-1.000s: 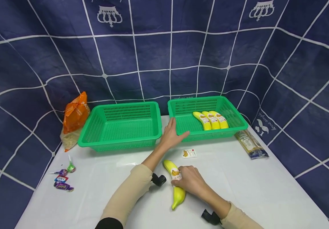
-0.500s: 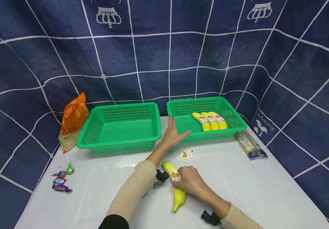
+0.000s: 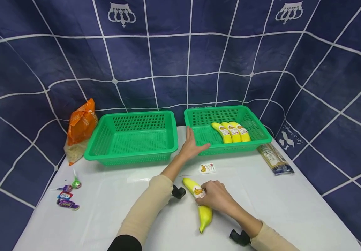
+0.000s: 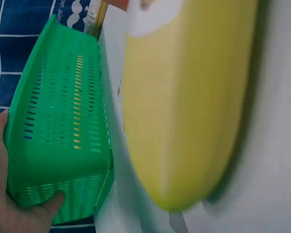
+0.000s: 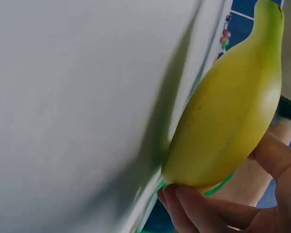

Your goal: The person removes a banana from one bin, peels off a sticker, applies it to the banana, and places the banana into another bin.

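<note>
In the head view, a yellow banana (image 3: 204, 217) with a white label around its middle is gripped by my right hand (image 3: 216, 197), thumb on one side and fingers on the other. The right wrist view shows the banana (image 5: 228, 111) close over the white table, its shadow beside it. My left hand (image 3: 190, 148) touches the near left corner of the right green basket (image 3: 227, 149), fingers straight and thumb spread. In the left wrist view the thumb lies against the basket's wall (image 4: 58, 160). Three labelled bananas (image 3: 230, 132) lie side by side in that basket.
A second green basket (image 3: 136, 158) stands to the left. Beside it leans an orange bag (image 3: 81, 127). Wrapped sweets (image 3: 67, 196) lie on the table's left. A small banana-print card (image 3: 207, 168) lies before the right basket, and a flat packet (image 3: 274, 158) at its right.
The right hand and the banana in it have shifted slightly to the right over the table. The left hand stays at the basket's corner.
</note>
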Demonstrator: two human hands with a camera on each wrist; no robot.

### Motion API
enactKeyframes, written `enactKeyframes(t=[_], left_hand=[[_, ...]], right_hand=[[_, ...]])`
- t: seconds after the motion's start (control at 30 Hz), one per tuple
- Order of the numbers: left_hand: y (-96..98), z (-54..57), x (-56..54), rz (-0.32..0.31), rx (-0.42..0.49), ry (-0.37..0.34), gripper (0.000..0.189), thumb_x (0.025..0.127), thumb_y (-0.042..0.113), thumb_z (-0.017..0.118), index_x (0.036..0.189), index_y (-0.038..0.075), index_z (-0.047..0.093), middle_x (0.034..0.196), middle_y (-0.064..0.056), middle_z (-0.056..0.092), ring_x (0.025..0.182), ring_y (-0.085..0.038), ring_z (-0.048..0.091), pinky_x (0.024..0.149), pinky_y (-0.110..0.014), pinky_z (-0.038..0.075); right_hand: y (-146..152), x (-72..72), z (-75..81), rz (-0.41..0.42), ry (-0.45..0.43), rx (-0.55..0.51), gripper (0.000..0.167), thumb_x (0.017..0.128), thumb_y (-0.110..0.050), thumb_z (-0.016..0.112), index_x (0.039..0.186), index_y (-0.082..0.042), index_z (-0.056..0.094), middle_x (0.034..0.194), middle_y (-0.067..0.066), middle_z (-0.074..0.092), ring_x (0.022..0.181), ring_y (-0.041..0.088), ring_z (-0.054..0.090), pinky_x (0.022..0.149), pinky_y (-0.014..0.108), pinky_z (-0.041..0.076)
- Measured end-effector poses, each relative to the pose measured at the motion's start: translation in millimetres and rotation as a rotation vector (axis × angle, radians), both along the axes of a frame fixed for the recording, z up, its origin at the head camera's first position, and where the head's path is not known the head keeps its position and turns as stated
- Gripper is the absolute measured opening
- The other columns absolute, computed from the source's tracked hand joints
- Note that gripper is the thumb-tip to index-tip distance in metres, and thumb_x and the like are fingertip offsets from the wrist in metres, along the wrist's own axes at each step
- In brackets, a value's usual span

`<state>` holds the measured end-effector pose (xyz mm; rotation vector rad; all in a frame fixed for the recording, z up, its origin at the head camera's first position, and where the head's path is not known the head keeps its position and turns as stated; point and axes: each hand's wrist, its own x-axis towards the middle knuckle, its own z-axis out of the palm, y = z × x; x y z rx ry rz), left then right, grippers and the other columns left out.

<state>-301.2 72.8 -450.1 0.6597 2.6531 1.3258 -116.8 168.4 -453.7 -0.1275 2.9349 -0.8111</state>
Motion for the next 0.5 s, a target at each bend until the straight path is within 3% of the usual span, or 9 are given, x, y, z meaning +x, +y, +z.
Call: enactKeyframes(t=[0.23, 0.4, 0.5], left_hand=[[-0.6, 0.4, 1.3, 0.004, 0.046, -0.013, 0.115, 0.085, 0.055, 0.065, 0.155, 0.006, -0.011, 0.163, -0.005, -0.022, 0.148, -0.039, 0.020, 0.113, -0.053, 0.036], [0.4, -0.2, 1.9, 0.011, 0.064, -0.018, 0.115, 0.085, 0.055, 0.066, 0.155, 0.006, -0.011, 0.163, -0.005, -0.021, 0.149, -0.039, 0.018, 0.115, -0.053, 0.033], [1.6, -1.7, 1.7, 0.019, 0.079, -0.013, 0.115, 0.084, 0.054, 0.067, 0.155, 0.006, -0.010, 0.164, -0.005, -0.021, 0.149, -0.040, 0.018, 0.116, -0.052, 0.033]], right_hand=[[23.5, 1.8, 19.9, -0.089, -0.052, 0.044, 0.037, 0.069, -0.027, 0.084, 0.095, -0.003, 0.075, 0.067, -0.002, 0.059, 0.059, 0.012, 0.048, 0.049, 0.023, 0.037], [47.0, -0.9, 50.2, -0.093, -0.069, 0.097, 0.049, 0.070, -0.031, 0.084, 0.108, -0.001, 0.073, 0.092, 0.005, 0.072, 0.075, 0.015, 0.058, 0.061, 0.028, 0.046], [61.9, -5.8, 70.4, -0.064, -0.050, 0.121, 0.054, 0.072, -0.035, 0.082, 0.112, 0.000, 0.072, 0.098, 0.008, 0.073, 0.082, 0.017, 0.060, 0.064, 0.029, 0.047]])
